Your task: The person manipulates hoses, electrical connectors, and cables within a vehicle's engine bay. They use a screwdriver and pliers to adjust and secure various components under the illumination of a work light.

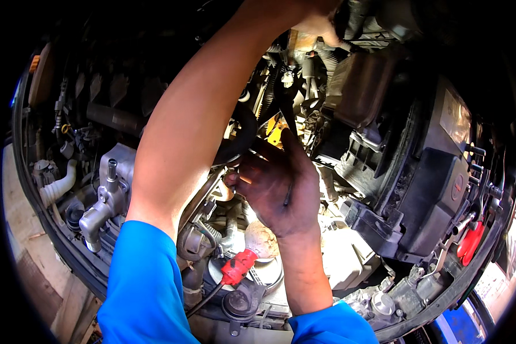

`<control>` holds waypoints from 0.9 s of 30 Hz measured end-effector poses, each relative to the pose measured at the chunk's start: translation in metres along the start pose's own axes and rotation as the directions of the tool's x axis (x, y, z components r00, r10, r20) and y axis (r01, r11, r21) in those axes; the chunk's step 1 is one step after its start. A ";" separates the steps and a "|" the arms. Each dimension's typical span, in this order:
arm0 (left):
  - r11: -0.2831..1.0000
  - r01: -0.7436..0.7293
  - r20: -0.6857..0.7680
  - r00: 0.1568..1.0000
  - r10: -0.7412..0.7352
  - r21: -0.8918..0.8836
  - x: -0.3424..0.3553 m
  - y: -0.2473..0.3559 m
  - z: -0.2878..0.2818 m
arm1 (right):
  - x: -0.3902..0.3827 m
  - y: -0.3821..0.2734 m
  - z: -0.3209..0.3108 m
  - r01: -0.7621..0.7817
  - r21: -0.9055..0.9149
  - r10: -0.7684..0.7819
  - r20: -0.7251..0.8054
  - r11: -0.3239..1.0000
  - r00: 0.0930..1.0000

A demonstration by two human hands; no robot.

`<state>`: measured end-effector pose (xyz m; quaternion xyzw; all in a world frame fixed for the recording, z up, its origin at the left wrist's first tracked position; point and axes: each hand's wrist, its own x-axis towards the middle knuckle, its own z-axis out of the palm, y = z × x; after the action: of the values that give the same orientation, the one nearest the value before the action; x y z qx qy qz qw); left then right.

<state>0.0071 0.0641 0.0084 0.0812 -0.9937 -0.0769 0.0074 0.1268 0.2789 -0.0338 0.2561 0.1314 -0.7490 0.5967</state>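
My left arm reaches far across an engine bay, and my left hand (318, 26) is at its far end among dark parts. Its fingers are mostly hidden by shadow and the picture's edge. Nearer, my right hand (278, 186) is down between the engine parts with its fingers curled. What they grip, if anything, I cannot make out; a thin dark rod-like shape lies against the hand. Beside it runs a thick black hose (242, 135), and just beyond its fingers is a yellow part (276, 132). Close to my right wrist lies a work lamp with a red handle (239, 267).
A black plastic housing (433, 198) stands on the right, near a brownish reservoir (361, 89). Something with a red handle (470, 243) lies at the right rim. On the left are a silver metal pipe fitting (106, 200) and a white ribbed hose (59, 186). The lamp's cable (203, 301) runs frontward.
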 end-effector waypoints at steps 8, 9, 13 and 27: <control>0.992 0.007 0.075 0.997 0.003 -0.129 -0.002 -0.001 -0.009 | 0.005 0.007 -0.004 -0.049 0.057 0.050 -0.010 0.997 0.999; 0.999 -0.011 0.041 0.999 0.014 -0.053 -0.004 0.003 -0.009 | 0.005 0.009 -0.006 -0.058 0.108 0.058 -0.001 0.992 0.998; 0.997 -0.064 -0.020 0.998 0.063 -0.031 0.001 0.008 0.004 | 0.008 0.009 -0.014 -0.036 0.215 0.025 0.051 0.976 0.998; 0.998 0.064 -0.235 0.970 -0.064 -0.011 -0.040 0.010 0.004 | 0.007 0.015 -0.004 0.026 0.048 -0.017 -0.193 0.999 0.981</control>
<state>0.0446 0.0806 0.0059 0.1217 -0.9826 -0.0685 0.1226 0.1406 0.2711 -0.0394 0.3410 0.1726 -0.7301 0.5664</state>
